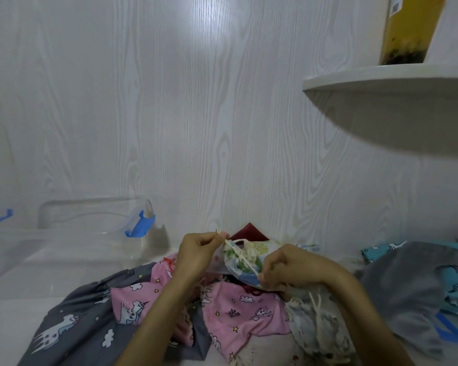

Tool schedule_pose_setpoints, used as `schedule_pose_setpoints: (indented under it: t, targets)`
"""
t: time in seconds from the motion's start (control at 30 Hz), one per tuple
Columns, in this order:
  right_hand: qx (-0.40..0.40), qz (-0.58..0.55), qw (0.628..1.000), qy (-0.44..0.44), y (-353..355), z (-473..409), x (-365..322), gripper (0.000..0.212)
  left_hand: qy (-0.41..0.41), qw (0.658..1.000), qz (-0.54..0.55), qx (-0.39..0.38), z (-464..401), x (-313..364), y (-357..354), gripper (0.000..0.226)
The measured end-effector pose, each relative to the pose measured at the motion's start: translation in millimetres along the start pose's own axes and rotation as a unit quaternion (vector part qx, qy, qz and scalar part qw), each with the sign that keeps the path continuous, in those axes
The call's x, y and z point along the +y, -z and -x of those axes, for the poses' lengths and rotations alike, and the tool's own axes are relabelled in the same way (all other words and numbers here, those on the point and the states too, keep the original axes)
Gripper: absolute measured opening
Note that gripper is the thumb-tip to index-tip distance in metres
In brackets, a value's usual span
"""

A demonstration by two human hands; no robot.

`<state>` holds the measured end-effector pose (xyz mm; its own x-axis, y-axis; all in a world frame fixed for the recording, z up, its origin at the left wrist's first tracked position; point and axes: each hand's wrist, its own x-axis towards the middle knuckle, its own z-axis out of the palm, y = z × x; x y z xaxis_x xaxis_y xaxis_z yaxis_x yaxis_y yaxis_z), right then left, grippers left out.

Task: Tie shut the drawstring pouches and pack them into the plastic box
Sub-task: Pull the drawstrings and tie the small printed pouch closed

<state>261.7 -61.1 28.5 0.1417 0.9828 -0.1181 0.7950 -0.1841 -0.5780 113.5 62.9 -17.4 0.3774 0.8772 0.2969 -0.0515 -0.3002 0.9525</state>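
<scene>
Cream string pulled tight on a little flowery pouch

From the head view, the left hand [198, 253] pinched one end of the string [242, 258] up high, and the right hand [288, 268] pinched the other end down low. The string ran slanted between them, across the flowery pouch [249, 257], which was held up over a pile of pouches [222, 305] on the table. The plastic box [90, 215] sat off to the left, nearer the left hand.
</scene>
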Motion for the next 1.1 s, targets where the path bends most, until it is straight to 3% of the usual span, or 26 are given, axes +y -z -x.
schedule_pose_setpoints:
  t: [0.1,0.2,0.3,0.4,0.5,0.57,0.63,0.77,0.9,1.0,1.1]
  targets:
    - [-0.032,-0.054,0.997,-0.051,-9.4,-9.5,10.0,0.021,0.009,1.000,-0.024,-0.005,-4.1,-6.9,4.5,0.012]
    - [-0.016,-0.031,0.997,-0.066,-9.0,-11.5,14.7,0.017,0.024,0.999,-0.035,-0.003,-5.2,-15.5,10.8,0.015]
    - [0.078,0.001,0.997,-0.002,-1.2,-7.4,11.4,0.015,-0.008,1.000,-0.007,0.023,-5.8,-10.7,12.6,0.010]
    - [0.175,-0.077,0.976,0.108,-0.8,-6.6,1.6,0.017,-0.021,0.999,0.036,0.007,-4.6,1.3,6.2,0.018]
    - [0.224,-0.158,0.944,0.182,-5.9,-10.0,-7.9,0.020,0.006,0.998,0.068,-0.012,-2.7,3.5,-1.2,0.023]
    - [0.202,-0.175,0.945,0.188,-7.8,-11.0,-6.3,0.021,0.039,0.992,0.117,-0.002,-3.0,2.2,-2.9,0.022]
    - [0.133,-0.149,0.969,0.148,-9.2,-9.8,-1.6,0.020,0.055,0.987,0.151,0.023,-4.0,1.9,-0.8,0.020]
    - [0.002,-0.169,0.980,0.102,-16.5,-6.3,1.3,0.020,0.005,0.992,0.123,0.006,-3.2,7.8,7.4,0.023]
    - [-0.026,-0.281,0.959,0.031,-17.0,-4.4,0.4,0.022,-0.058,0.993,0.057,-0.089,4.2,20.1,4.1,0.025]
    - [-0.038,-0.318,0.947,-0.002,-18.0,-7.9,8.5,0.023,-0.057,0.980,0.079,-0.172,10.2,23.8,-5.4,0.029]
    - [-0.035,-0.352,0.935,-0.028,-12.9,-7.5,16.3,0.020,-0.006,0.983,0.110,-0.148,6.4,22.9,0.4,0.025]
